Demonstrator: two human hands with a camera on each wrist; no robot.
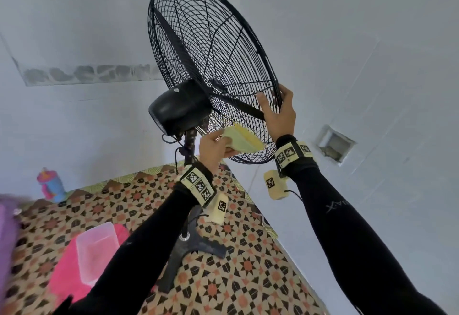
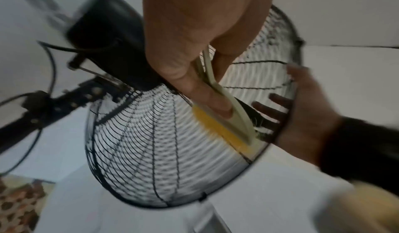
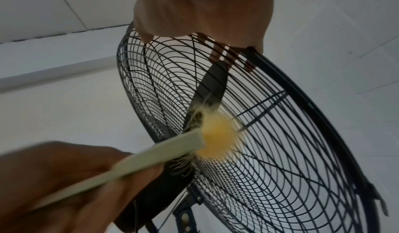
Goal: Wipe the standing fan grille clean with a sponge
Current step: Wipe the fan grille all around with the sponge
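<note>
The standing fan's black wire grille [image 1: 211,41] tilts up in front of a white wall, with a black motor housing [image 1: 178,107] behind it. My left hand [image 1: 213,148] grips a pale green sponge [image 1: 244,139] with a yellow face and holds it against the lower back of the grille. The left wrist view shows the sponge [image 2: 224,131] pinched between thumb and fingers on the wires [image 2: 151,151]. My right hand [image 1: 278,113] grips the grille's rim at the lower right, thumb on the back and fingers curled round the front. A black blade [image 3: 213,83] shows inside the grille.
The fan's pole and black base [image 1: 196,242] stand on a patterned mat [image 1: 248,265]. A clear plastic box [image 1: 96,247] sits on a pink tub at lower left. A child's cup [image 1: 51,185] stands by the wall. A cord [image 1: 171,139] hangs under the motor. The right wall has a small recess [image 1: 334,143].
</note>
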